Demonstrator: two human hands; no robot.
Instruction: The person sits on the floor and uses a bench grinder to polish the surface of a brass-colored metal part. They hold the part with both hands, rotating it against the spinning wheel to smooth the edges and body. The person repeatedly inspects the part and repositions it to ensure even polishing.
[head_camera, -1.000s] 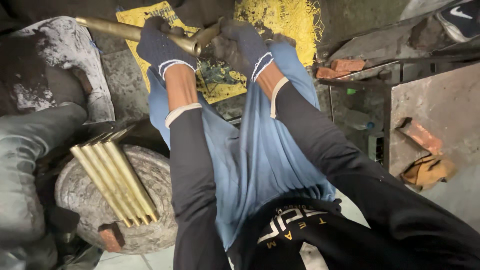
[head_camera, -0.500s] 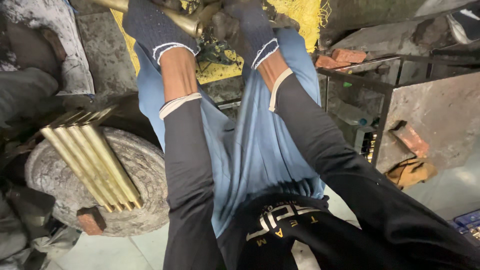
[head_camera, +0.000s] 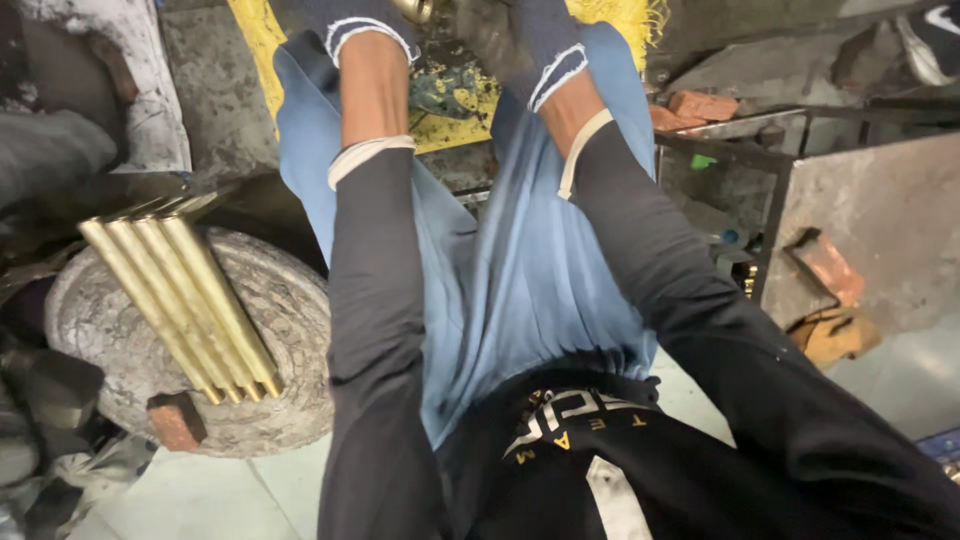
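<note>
Both my hands wear dark knitted gloves and reach forward to the top edge of the view. My left hand (head_camera: 352, 22) shows little more than its glove cuff. My right hand (head_camera: 525, 40) shows its back, with the fingers cut off by the frame edge. Between them the end of a brass rod (head_camera: 417, 8) peeks in, and both hands close on it. A blue apron (head_camera: 520, 270) hangs under my arms. At the left, several more brass rods (head_camera: 185, 300) lie side by side on a round grey block (head_camera: 280, 400).
A yellow cloth (head_camera: 455, 115) lies beneath the hands. A brick chunk (head_camera: 176, 420) rests on the round block by the rod ends. At the right stand a grey metal plate (head_camera: 880, 220) on a dark frame, loose bricks (head_camera: 700, 103) and a brownish rag (head_camera: 835, 335).
The view has dropped toward my body, so my hands and the held rod slid up to the top edge. The bundle of rods on the block now sits higher at the left.
</note>
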